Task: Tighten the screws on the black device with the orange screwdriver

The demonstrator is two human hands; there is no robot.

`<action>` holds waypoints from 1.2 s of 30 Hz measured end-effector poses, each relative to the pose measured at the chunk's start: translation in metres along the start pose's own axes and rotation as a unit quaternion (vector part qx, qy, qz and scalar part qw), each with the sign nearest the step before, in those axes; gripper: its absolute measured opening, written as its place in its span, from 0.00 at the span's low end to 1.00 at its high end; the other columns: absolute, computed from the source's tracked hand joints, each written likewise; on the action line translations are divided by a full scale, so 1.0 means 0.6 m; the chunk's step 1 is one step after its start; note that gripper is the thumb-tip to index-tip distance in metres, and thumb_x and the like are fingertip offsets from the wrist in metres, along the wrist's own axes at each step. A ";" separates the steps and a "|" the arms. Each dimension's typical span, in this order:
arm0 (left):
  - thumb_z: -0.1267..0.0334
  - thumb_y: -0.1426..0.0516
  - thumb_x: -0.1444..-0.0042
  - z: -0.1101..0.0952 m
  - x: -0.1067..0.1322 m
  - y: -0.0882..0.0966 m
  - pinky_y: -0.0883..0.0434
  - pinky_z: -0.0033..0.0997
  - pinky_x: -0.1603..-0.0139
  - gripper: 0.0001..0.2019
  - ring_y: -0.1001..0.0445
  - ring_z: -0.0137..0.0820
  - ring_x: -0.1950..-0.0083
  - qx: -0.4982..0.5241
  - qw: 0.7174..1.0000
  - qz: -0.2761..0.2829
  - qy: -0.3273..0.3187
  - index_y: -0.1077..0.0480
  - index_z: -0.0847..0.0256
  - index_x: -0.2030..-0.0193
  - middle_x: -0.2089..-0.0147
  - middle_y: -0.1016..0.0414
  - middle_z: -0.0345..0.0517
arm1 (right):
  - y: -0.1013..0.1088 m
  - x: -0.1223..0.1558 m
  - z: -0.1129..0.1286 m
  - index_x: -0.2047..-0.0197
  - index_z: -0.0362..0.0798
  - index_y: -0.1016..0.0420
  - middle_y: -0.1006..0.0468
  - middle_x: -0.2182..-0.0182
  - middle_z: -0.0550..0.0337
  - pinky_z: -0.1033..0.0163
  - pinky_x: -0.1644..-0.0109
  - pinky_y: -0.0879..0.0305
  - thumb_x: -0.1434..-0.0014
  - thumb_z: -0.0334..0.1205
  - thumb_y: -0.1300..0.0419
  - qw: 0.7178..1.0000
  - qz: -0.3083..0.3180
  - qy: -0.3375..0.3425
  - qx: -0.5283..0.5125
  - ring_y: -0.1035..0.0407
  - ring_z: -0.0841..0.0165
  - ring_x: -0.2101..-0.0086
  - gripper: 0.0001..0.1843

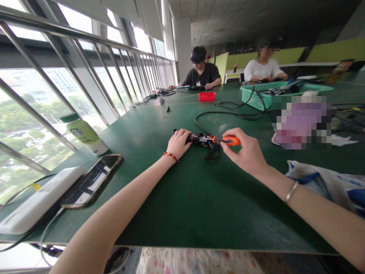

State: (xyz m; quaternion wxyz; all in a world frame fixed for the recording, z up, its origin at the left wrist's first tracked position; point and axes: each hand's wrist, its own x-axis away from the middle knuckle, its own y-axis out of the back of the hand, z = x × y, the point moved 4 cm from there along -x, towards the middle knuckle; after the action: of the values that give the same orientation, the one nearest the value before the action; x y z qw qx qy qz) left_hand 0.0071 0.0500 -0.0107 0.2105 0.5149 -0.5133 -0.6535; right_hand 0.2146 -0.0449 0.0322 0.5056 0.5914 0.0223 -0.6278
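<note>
In the middle of the green table (171, 201) lies a black corded power tool (196, 138), its casing open so that wires and inner parts show. My left hand (178, 145) is wrapped over the tool's left end and holds it against the table. My right hand (245, 150) pinches an orange and black screwdriver (232, 140) by its handle. The shaft points left into the open part of the tool; whether its tip sits in a screw is too small to tell. A black cable (199, 118) runs from the tool toward the back right.
On the left are a green-capped bottle (85, 133), a phone (94, 182) and a white power strip (42, 201). A red tray (207, 96) and a green basket (252, 99) stand farther back. A plastic bag (322, 179) lies right. Two people sit across the table.
</note>
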 end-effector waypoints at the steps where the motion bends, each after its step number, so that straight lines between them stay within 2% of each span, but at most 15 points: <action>1: 0.64 0.43 0.44 0.000 0.000 0.000 0.32 0.41 0.46 0.17 0.35 0.41 0.47 -0.001 1.000 0.002 0.000 0.34 0.59 0.46 0.46 0.32 0.48 | 0.000 0.000 0.000 0.61 0.50 0.35 0.24 0.68 0.60 0.63 0.64 0.34 0.45 0.37 0.43 1.000 -0.001 0.000 0.001 0.27 0.66 0.70 0.06; 15: 0.63 0.43 0.43 0.003 0.000 -0.004 0.32 0.41 0.46 0.18 0.35 0.41 0.48 -0.004 1.000 -0.004 -0.005 0.35 0.58 0.46 0.45 0.33 0.48 | -0.001 0.001 0.000 0.61 0.49 0.35 0.24 0.68 0.58 0.64 0.66 0.36 0.43 0.39 0.44 1.000 0.010 -0.015 -0.010 0.28 0.67 0.70 0.06; 20: 0.63 0.43 0.43 0.000 0.000 -0.002 0.32 0.42 0.46 0.18 0.35 0.41 0.47 -0.003 1.000 0.000 -0.002 0.35 0.59 0.46 0.45 0.32 0.48 | 0.001 -0.008 0.001 0.60 0.48 0.33 0.24 0.73 0.59 0.66 0.70 0.41 0.37 0.45 0.53 0.998 0.039 -0.046 -0.008 0.31 0.68 0.75 0.12; 22: 0.64 0.43 0.43 -0.001 0.000 -0.001 0.32 0.42 0.46 0.18 0.35 0.41 0.47 -0.004 1.000 0.002 -0.001 0.35 0.59 0.46 0.46 0.32 0.48 | 0.005 -0.024 0.007 0.61 0.48 0.32 0.27 0.77 0.61 0.65 0.72 0.43 0.37 0.46 0.54 0.998 0.042 -0.050 0.024 0.34 0.69 0.79 0.14; 25: 0.64 0.43 0.43 -0.002 0.000 -0.001 0.32 0.41 0.46 0.18 0.35 0.41 0.47 -0.004 1.000 0.002 -0.001 0.34 0.59 0.45 0.46 0.32 0.48 | 0.011 -0.063 0.020 0.64 0.49 0.31 0.29 0.80 0.62 0.66 0.73 0.47 0.39 0.47 0.51 0.994 0.058 -0.047 0.082 0.33 0.67 0.77 0.13; 27: 0.64 0.42 0.44 -0.001 -0.001 -0.001 0.32 0.40 0.46 0.18 0.35 0.40 0.47 -0.003 1.000 0.000 -0.001 0.34 0.58 0.45 0.46 0.32 0.47 | 0.013 -0.095 0.027 0.62 0.50 0.30 0.27 0.77 0.61 0.65 0.72 0.47 0.42 0.45 0.48 0.990 0.070 -0.061 0.106 0.33 0.66 0.76 0.10; 29: 0.64 0.42 0.44 0.000 -0.002 -0.001 0.32 0.40 0.46 0.18 0.35 0.40 0.47 -0.003 1.000 0.000 0.000 0.34 0.57 0.46 0.46 0.32 0.47 | 0.014 -0.126 0.029 0.54 0.49 0.33 0.25 0.72 0.60 0.64 0.71 0.45 0.47 0.42 0.44 0.990 0.069 -0.084 0.093 0.33 0.66 0.73 0.16; 31: 0.64 0.42 0.44 0.000 -0.002 0.000 0.32 0.40 0.46 0.18 0.35 0.40 0.47 -0.003 1.000 0.002 0.004 0.34 0.57 0.46 0.46 0.32 0.47 | 0.012 -0.153 0.031 0.52 0.49 0.34 0.24 0.69 0.58 0.64 0.69 0.43 0.51 0.39 0.42 0.990 0.083 -0.089 0.065 0.33 0.66 0.72 0.21; 36: 0.64 0.42 0.43 -0.001 -0.002 0.003 0.32 0.39 0.47 0.18 0.35 0.40 0.48 -0.007 1.000 0.004 0.008 0.34 0.57 0.46 0.46 0.32 0.46 | 0.009 -0.190 0.028 0.60 0.48 0.29 0.25 0.70 0.56 0.62 0.69 0.42 0.50 0.42 0.42 0.980 0.139 -0.114 0.087 0.33 0.66 0.71 0.13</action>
State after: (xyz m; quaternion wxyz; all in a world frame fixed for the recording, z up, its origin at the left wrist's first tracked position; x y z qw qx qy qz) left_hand 0.0077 0.0499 -0.0085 0.2212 0.5165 -0.5090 -0.6520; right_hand 0.1820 0.0115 0.1276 0.5342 0.5548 -0.1723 -0.6141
